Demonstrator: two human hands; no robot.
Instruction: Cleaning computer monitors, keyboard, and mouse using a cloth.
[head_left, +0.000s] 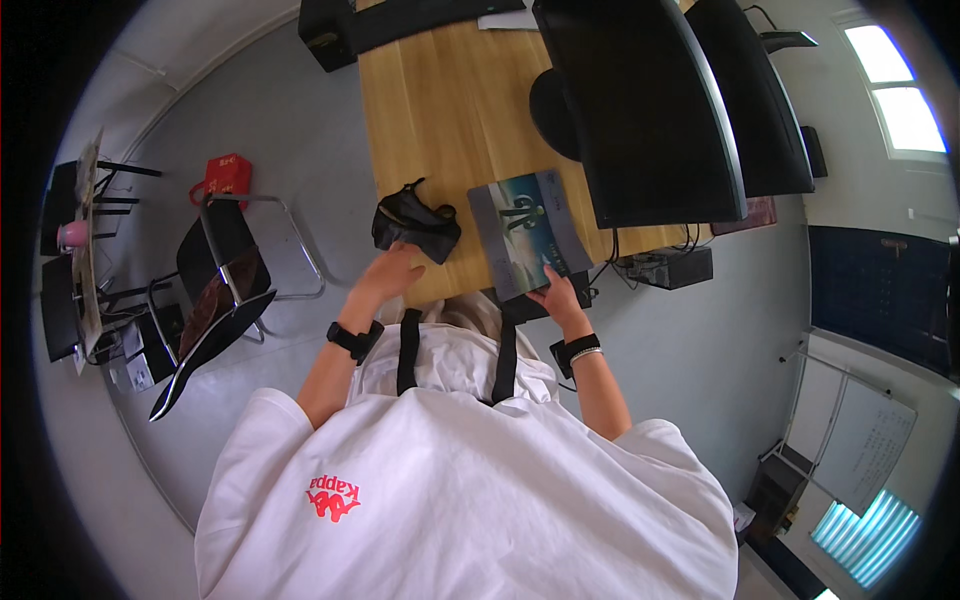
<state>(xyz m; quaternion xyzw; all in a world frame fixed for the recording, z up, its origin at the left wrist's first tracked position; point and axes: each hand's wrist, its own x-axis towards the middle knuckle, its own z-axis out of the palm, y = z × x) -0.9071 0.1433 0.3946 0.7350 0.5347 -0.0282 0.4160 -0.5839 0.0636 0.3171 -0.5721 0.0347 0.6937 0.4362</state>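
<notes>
My right hand (562, 304) grips the near edge of a printed mouse pad (525, 232), thumb on top and fingers underneath. The pad is grey with a picture and writing, and lies slightly askew over the wooden desk (442, 105). At the desk's left near corner sits a small black bag (416, 225) with a strap loop standing up. My left hand (394, 274), a little blurred, is at the bag's near side with its fingers bent; whether they hold it is hidden.
Right of the pad stands a black monitor (652, 112), with a second monitor (750, 97) behind. Cables and a black computer case (667, 268) are below the desk's right side. On the left are a chair (225, 255) and a red bag (229, 176). A whiteboard (862, 442) stands at right.
</notes>
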